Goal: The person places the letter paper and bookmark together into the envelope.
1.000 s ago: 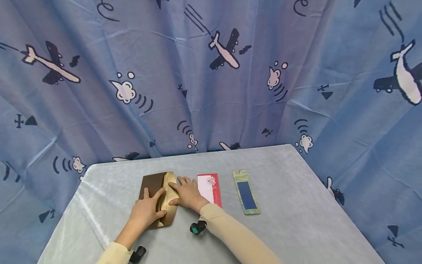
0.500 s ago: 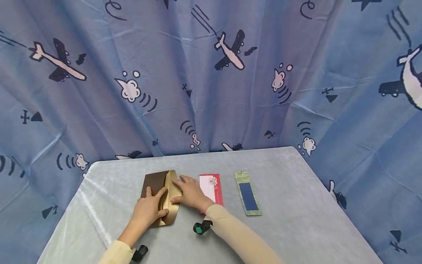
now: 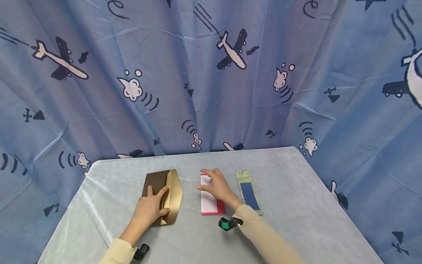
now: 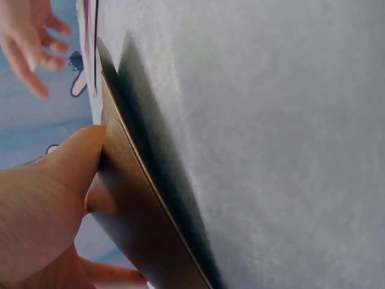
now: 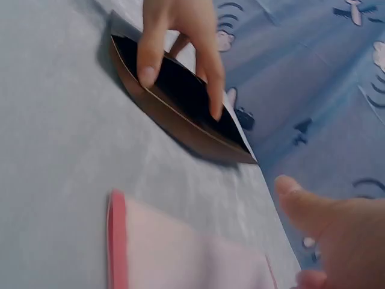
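A brown envelope (image 3: 156, 179) lies on the table with its gold flap (image 3: 177, 194) folded out to the right. My left hand (image 3: 147, 210) rests on it, fingers spread, with index finger and thumb at the mouth. In the right wrist view the dark mouth of the envelope (image 5: 174, 123) gapes between that hand's thumb and fingers. Over a red-and-white greeting card (image 3: 208, 201) hovers my right hand (image 3: 217, 185), thumb and fingers apart, holding nothing. It covers the card's upper right part. The right wrist view shows the card (image 5: 168, 247) just below this hand's thumb (image 5: 307, 205).
To the right of the card lies a narrow green strip with a blue panel (image 3: 249, 196), partly behind the right wrist. A pale cloth covers the table (image 3: 296, 212). Behind its far edge hangs a blue curtain (image 3: 211, 91) printed with planes.
My right hand has left the envelope's gold flap and moved right, over the card. The left hand stays on the envelope. The head view has shifted slightly.
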The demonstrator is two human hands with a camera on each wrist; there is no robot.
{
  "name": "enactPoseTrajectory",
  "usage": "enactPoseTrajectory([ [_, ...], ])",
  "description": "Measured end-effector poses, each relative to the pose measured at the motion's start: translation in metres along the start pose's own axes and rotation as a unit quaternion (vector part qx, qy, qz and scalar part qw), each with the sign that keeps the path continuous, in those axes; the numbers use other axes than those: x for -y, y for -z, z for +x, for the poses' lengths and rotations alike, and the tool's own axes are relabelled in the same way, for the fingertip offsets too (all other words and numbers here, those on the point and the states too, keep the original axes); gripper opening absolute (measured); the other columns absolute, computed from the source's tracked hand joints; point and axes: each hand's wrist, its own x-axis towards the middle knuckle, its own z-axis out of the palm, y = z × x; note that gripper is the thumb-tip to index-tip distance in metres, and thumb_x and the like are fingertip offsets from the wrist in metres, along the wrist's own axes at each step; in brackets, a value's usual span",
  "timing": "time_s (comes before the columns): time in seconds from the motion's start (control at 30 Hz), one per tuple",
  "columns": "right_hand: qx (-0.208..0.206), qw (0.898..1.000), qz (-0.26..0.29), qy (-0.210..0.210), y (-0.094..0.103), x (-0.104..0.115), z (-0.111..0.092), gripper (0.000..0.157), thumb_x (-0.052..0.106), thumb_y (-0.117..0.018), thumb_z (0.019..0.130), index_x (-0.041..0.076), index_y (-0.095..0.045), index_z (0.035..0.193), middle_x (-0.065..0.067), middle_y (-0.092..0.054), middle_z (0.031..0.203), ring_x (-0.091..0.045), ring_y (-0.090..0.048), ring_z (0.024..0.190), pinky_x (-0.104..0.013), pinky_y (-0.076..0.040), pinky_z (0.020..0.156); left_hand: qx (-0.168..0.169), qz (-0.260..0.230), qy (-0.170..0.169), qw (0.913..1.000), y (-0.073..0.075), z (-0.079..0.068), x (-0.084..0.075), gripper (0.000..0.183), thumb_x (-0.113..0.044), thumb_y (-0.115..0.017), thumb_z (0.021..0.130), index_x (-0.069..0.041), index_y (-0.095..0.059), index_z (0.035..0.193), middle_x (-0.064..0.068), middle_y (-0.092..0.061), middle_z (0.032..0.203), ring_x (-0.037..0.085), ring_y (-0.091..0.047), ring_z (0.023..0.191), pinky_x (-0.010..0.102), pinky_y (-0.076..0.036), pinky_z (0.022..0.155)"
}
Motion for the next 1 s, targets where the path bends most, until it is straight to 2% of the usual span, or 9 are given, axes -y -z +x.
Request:
enactPoseTrajectory([
  [0.1,0.002,0.999,-0.006,-0.037,0.011,-0.014,-0.008,0.066,0.033,-0.082,0.080,0.020,-0.056,0.140,-0.017,-0.056,0.107,-0.022,-0.050,0.093,-0.030,-0.043,0.071,0.001,0.001,-0.003,1.0000,0.000,0.001,0.000,0.082,-0.045,-0.082,0.074,-0.019,-0.051,0.145,0.048,-0.045,0.135,0.045,-0.066,0.066,0.059,-0.054,0.076],
  [0.2,0.004,0.998,-0.015,-0.059,0.018,-0.024,-0.015,0.066,0.032,-0.083,0.079,0.020,-0.058,0.139,-0.014,-0.055,0.102,-0.019,-0.047,0.087,-0.026,-0.038,0.066,0.001,0.001,-0.003,1.0000,-0.001,0.001,0.001,0.082,-0.046,-0.082,0.075,-0.019,-0.050,0.145,0.048,-0.045,0.135,0.043,-0.065,0.064,0.059,-0.054,0.078],
  [0.47,0.012,0.997,-0.036,-0.067,0.021,-0.038,-0.023,0.071,0.029,-0.087,0.073,0.013,-0.060,0.137,-0.012,-0.055,0.101,-0.018,-0.047,0.085,-0.027,-0.038,0.068,-0.002,0.003,-0.004,1.0000,-0.002,0.003,0.002,0.082,-0.046,-0.082,0.075,-0.019,-0.050,0.146,0.048,-0.044,0.135,0.044,-0.065,0.063,0.059,-0.054,0.078],
  [0.57,0.015,0.996,-0.064,-0.062,0.017,-0.039,-0.025,0.072,0.030,-0.089,0.071,0.013,-0.061,0.135,-0.012,-0.056,0.100,-0.017,-0.047,0.083,-0.027,-0.039,0.068,0.001,0.001,-0.001,1.0000,-0.002,0.002,0.001,0.082,-0.045,-0.082,0.075,-0.019,-0.050,0.146,0.048,-0.044,0.136,0.046,-0.065,0.065,0.059,-0.054,0.078],
  [0.73,0.012,0.992,-0.104,-0.068,0.011,-0.038,-0.025,0.073,0.028,-0.090,0.069,0.012,-0.061,0.135,-0.013,-0.057,0.099,-0.017,-0.049,0.083,-0.028,-0.042,0.070,0.003,0.003,0.000,1.0000,-0.002,0.002,0.001,0.082,-0.046,-0.082,0.075,-0.019,-0.050,0.145,0.048,-0.044,0.136,0.045,-0.065,0.064,0.060,-0.054,0.078],
  [0.87,0.015,0.992,-0.101,-0.079,0.010,-0.035,-0.024,0.072,0.026,-0.089,0.070,0.012,-0.061,0.134,-0.014,-0.060,0.105,-0.020,-0.053,0.089,-0.034,-0.050,0.078,0.004,0.002,0.002,1.0000,-0.003,0.003,0.002,0.082,-0.046,-0.082,0.075,-0.020,-0.049,0.146,0.048,-0.043,0.136,0.045,-0.065,0.065,0.060,-0.054,0.079],
  [1.0,0.026,0.991,-0.086,-0.098,0.009,-0.034,-0.024,0.071,0.025,-0.089,0.072,0.012,-0.060,0.136,-0.016,-0.064,0.119,-0.026,-0.058,0.103,-0.044,-0.053,0.091,0.013,-0.003,0.005,0.9999,-0.004,0.003,0.003,0.083,-0.046,-0.081,0.076,-0.020,-0.048,0.147,0.048,-0.042,0.138,0.048,-0.065,0.069,0.058,-0.054,0.074],
])
